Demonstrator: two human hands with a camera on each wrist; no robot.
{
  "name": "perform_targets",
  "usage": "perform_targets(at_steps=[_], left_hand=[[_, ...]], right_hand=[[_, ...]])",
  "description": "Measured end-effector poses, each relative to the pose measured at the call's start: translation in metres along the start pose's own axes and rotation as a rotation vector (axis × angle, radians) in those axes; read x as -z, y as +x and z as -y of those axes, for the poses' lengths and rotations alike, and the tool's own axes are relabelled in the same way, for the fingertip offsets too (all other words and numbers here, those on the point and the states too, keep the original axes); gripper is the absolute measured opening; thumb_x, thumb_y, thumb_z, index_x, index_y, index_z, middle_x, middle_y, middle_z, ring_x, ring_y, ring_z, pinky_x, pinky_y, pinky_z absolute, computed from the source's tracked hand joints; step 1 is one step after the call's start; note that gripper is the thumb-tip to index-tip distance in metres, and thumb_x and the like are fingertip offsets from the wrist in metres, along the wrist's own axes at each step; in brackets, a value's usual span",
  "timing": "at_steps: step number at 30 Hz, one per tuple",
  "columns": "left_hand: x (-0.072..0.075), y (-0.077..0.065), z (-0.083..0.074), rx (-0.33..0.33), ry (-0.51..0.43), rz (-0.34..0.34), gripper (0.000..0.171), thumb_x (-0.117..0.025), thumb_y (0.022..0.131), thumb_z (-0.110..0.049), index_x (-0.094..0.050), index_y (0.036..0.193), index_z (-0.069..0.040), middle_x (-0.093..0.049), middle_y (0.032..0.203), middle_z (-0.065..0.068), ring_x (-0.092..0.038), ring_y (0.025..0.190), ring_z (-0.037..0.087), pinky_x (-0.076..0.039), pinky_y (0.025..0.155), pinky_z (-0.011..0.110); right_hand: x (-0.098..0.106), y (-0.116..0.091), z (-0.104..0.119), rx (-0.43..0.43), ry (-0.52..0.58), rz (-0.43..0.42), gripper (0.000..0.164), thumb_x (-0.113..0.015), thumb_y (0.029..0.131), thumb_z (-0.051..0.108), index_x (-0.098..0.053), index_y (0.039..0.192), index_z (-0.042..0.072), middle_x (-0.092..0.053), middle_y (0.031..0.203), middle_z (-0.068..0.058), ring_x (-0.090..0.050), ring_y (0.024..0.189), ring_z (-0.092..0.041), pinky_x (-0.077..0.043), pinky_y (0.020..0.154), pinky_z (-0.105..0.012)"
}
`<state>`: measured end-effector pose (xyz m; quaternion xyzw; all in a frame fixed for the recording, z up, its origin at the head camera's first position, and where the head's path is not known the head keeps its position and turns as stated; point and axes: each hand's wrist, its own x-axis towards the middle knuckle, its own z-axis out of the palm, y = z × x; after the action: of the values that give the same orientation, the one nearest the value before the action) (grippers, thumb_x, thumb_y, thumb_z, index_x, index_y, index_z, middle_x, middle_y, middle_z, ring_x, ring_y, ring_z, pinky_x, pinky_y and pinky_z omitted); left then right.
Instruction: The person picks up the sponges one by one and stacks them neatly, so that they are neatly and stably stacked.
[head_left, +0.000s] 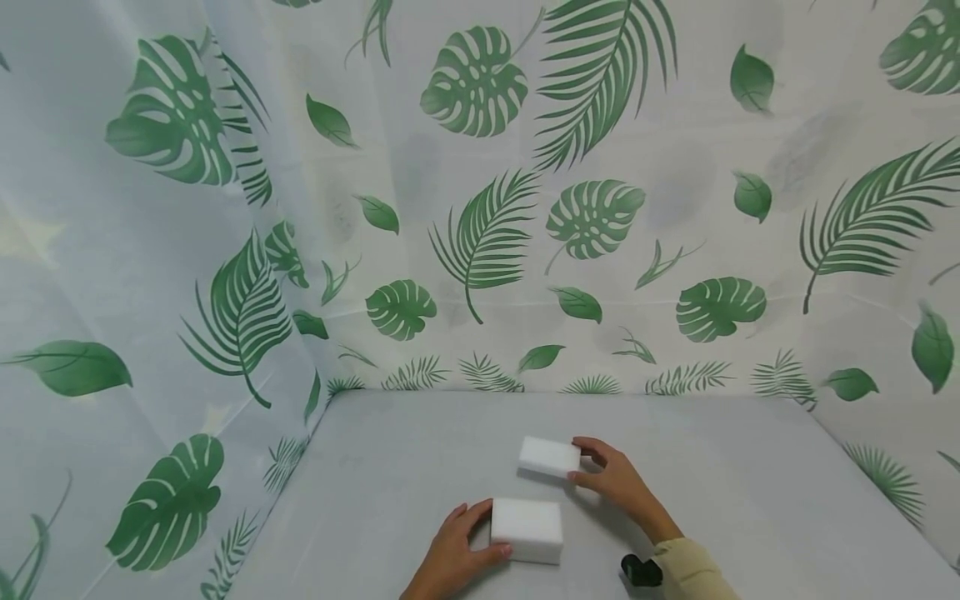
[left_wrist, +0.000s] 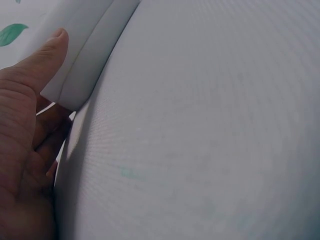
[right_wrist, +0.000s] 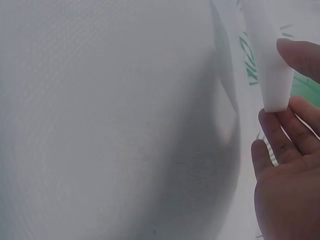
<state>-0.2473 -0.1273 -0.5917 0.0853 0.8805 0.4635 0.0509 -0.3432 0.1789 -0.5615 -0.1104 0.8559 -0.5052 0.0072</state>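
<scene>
Blocks of white foam lie on the grey worktop (head_left: pixel 420 467), near its front edge. The near block (head_left: pixel 527 530) sits flat, and the left hand (head_left: pixel 453 557) grips its left end with thumb and fingers. The far block (head_left: pixel 549 457) is just behind it, a little apart. The right hand (head_left: pixel 617 482) pinches its right end. A leaf-print curtain (head_left: pixel 480 208) hangs behind and at both sides.
</scene>
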Motion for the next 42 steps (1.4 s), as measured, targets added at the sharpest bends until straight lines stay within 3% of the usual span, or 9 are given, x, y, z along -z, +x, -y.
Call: perform_targets(at_steps=[10,26,35,42], left_hand=[[-0.001,-0.001,-0.001,0.011,0.003,0.000,0.080,-0.084,0.089,-0.057,-0.061,0.149,-0.009,-0.061,0.149,0.014,-0.040,0.145,0.055,-0.034,0.111,0.078],[0.000,-0.003,0.003,-0.086,-0.003,-0.010,0.076,-0.084,0.091,-0.050,-0.061,0.148,-0.005,-0.064,0.147,0.015,-0.041,0.143,0.059,-0.033,0.112,0.077],[-0.001,-0.001,0.001,-0.050,-0.006,-0.012,0.079,-0.085,0.090,-0.052,-0.061,0.149,-0.006,-0.063,0.148,0.014,-0.039,0.145,0.058,-0.031,0.114,0.077],[0.000,-0.003,0.002,-0.068,0.007,-0.019,0.078,-0.085,0.091,-0.052,-0.061,0.149,-0.006,-0.063,0.148,0.014,-0.040,0.144,0.059,-0.032,0.113,0.077]], right_hand=[[0.004,-0.005,0.006,0.021,-0.003,0.014,0.068,-0.087,0.091,0.018,-0.057,0.146,-0.008,-0.062,0.142,-0.024,-0.055,0.136,-0.046,-0.039,0.117,-0.061],[0.010,-0.020,0.024,0.086,-0.019,0.036,0.068,-0.086,0.093,0.024,-0.057,0.148,-0.003,-0.059,0.148,-0.021,-0.057,0.134,-0.042,-0.042,0.115,-0.060],[0.011,-0.028,0.038,0.164,-0.022,0.061,0.064,-0.086,0.094,0.026,-0.058,0.148,0.003,-0.059,0.149,-0.017,-0.057,0.135,-0.039,-0.042,0.116,-0.059],[0.011,-0.040,0.050,0.200,0.006,0.096,0.061,-0.086,0.095,0.027,-0.060,0.147,0.008,-0.059,0.149,-0.014,-0.058,0.134,-0.036,-0.043,0.114,-0.061]])
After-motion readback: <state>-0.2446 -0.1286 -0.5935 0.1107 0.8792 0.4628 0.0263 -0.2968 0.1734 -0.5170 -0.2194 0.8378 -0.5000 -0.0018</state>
